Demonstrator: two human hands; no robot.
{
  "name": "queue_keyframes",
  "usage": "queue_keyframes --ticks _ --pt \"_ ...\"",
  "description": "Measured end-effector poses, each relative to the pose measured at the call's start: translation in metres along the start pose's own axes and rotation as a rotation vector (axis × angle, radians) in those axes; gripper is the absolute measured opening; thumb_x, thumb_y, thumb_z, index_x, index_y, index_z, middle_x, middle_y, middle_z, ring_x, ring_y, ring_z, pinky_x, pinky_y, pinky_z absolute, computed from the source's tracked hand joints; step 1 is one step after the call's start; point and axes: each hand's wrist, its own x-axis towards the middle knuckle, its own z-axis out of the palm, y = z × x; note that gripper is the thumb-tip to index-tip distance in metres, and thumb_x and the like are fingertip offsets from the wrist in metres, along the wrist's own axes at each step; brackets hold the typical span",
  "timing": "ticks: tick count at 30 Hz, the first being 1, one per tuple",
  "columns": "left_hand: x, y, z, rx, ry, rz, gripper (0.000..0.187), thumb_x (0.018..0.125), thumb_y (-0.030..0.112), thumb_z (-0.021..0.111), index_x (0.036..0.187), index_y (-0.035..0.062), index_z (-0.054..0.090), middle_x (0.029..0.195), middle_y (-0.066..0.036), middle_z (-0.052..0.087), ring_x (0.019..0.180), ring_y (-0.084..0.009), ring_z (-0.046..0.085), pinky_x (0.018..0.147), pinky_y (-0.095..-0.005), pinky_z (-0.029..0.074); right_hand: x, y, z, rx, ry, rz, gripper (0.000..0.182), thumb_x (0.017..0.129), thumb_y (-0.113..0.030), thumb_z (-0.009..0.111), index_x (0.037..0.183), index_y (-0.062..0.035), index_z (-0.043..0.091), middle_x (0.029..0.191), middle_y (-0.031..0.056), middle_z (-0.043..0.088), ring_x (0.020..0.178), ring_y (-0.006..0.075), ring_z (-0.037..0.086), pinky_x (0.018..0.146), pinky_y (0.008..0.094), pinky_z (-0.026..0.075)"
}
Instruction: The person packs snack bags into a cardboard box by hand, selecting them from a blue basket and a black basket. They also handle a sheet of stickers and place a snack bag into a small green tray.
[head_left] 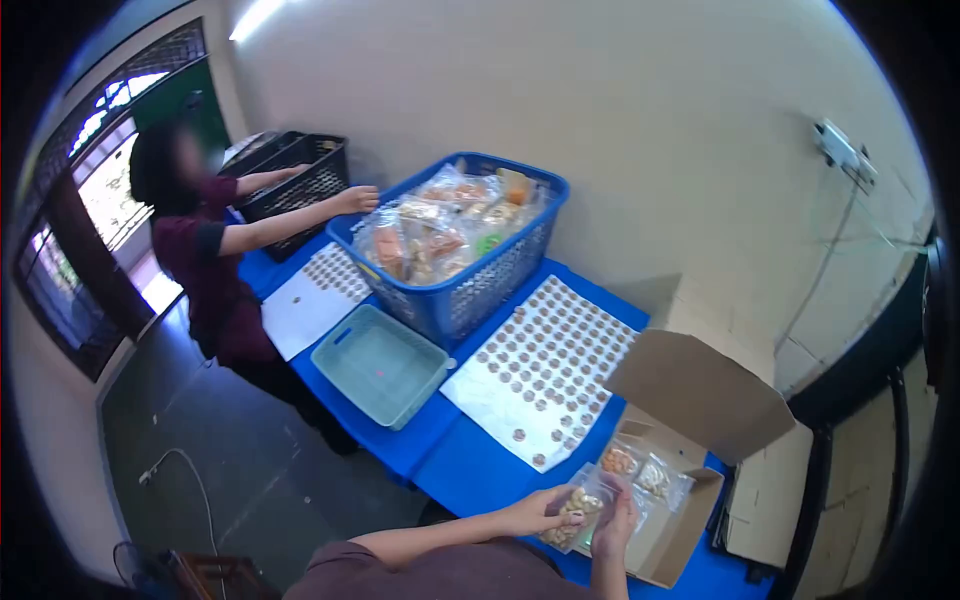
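Observation:
A clear plastic bag of pale, nut-like pieces [582, 503] is held up between my two hands near the table's front edge. My left hand [540, 512] grips its left side, fingers closed on the plastic. On the right, my right hand [615, 522] is closed around the bag's other edge. Just beyond it stands an open cardboard box [668, 541] with its flap raised. Inside the box lie a packet of orange pieces [621, 459] and a packet of pale pieces [656, 479].
A white sheet with rows of small brown pieces [515, 408] lies on the blue-covered table [455, 455]. Behind stand a green tray [375, 375] and a blue basket [485, 285] full of packets. At left, a co-worker [215, 260] reaches toward the basket and a black crate [325, 190].

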Motion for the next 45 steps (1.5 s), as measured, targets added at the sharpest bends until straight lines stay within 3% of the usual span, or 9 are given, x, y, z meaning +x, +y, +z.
queue_keyframes --ticks 7,9,19,25,28,30,34,38,45 --pt "-0.017 0.011 -0.024 -0.24 0.251 0.006 0.059 0.094 0.032 0.055 0.136 -0.0031 0.032 0.125 -0.01 0.049 0.115 -0.0146 0.046 0.096 -0.0298 0.04 0.0 0.002 0.056 -0.329 -0.144 -0.09 0.045 0.091 -0.014 0.058 0.13 0.0018 0.044 0.118 0.0133 0.056 0.11 0.0194 0.053 0.096 0.0321 0.041" --pt "-0.025 0.011 -0.03 -0.211 0.193 0.185 0.056 0.094 0.03 0.055 0.134 -0.0023 0.034 0.124 -0.009 0.049 0.114 -0.0139 0.047 0.097 -0.0295 0.038 0.002 0.008 0.057 -0.261 -0.229 0.114 0.05 0.089 -0.017 0.061 0.132 0.0003 0.042 0.121 0.0118 0.054 0.109 0.0185 0.053 0.093 0.0309 0.043" --pt "-0.035 -0.007 -0.03 -0.103 0.348 0.202 0.054 0.095 0.03 0.052 0.134 -0.0041 0.034 0.124 -0.012 0.05 0.113 -0.0141 0.047 0.095 -0.0284 0.04 0.004 0.005 0.066 -0.333 -0.299 0.185 0.045 0.085 -0.011 0.066 0.123 0.0027 0.047 0.116 0.0121 0.056 0.104 0.0181 0.056 0.089 0.0294 0.046" --pt "-0.028 -0.013 -0.028 -0.277 0.335 0.073 0.052 0.097 0.034 0.048 0.133 -0.0019 0.036 0.12 -0.01 0.051 0.111 -0.0137 0.048 0.091 -0.028 0.042 0.009 0.012 0.056 -0.196 -0.098 0.11 0.037 0.088 -0.01 0.061 0.121 0.0024 0.049 0.113 0.0092 0.059 0.101 0.0172 0.057 0.091 0.0296 0.043" --pt "-0.028 -0.011 -0.034 -0.115 0.103 -0.019 0.047 0.097 0.028 0.049 0.134 0.0007 0.036 0.121 -0.008 0.05 0.11 -0.0128 0.049 0.094 -0.0278 0.042 0.016 0.012 0.037 -0.203 -0.1 0.004 0.023 0.089 -0.012 0.059 0.107 0.0013 0.059 0.105 0.0095 0.061 0.097 0.0172 0.057 0.09 0.0298 0.042" --pt "-0.033 -0.001 -0.027 -0.07 0.144 0.084 0.048 0.096 0.026 0.051 0.134 0.0007 0.036 0.122 -0.008 0.05 0.109 -0.0133 0.051 0.093 -0.0282 0.043 0.019 0.012 0.032 -0.204 -0.128 -0.042 0.018 0.089 -0.014 0.059 0.088 0.0025 0.065 0.096 0.0111 0.062 0.092 0.0175 0.057 0.085 0.0294 0.044" --pt "-0.031 0.005 -0.025 -0.04 0.384 0.382 0.041 0.091 0.025 0.06 0.125 0.005 0.05 0.107 -0.006 0.061 0.096 -0.0117 0.057 0.085 -0.027 0.045 0.015 -0.002 0.041 -0.406 -0.269 -0.048 0.018 0.09 -0.013 0.058 0.092 0.0025 0.065 0.093 0.0112 0.062 0.09 0.0177 0.058 0.084 0.0303 0.045" --pt "-0.035 0.014 -0.039 0.093 0.51 0.284 0.02 0.09 0.019 0.061 0.096 0.001 0.067 0.093 -0.004 0.066 0.092 -0.011 0.059 0.084 -0.0273 0.045 0.008 -0.007 0.057 -0.421 -0.376 0.076 0.029 0.095 -0.021 0.051 0.099 0.0052 0.064 0.093 0.0111 0.063 0.093 0.0188 0.059 0.086 0.0305 0.044" --pt "-0.034 0.01 -0.043 0.038 0.476 0.317 0.025 0.093 0.021 0.056 0.109 0.0023 0.062 0.104 -0.006 0.063 0.095 -0.0109 0.057 0.085 -0.0272 0.045 0.012 -0.008 0.056 -0.469 -0.307 0.033 0.04 0.098 -0.029 0.043 0.112 0.0038 0.061 0.104 0.0124 0.064 0.096 0.0185 0.06 0.088 0.031 0.043"
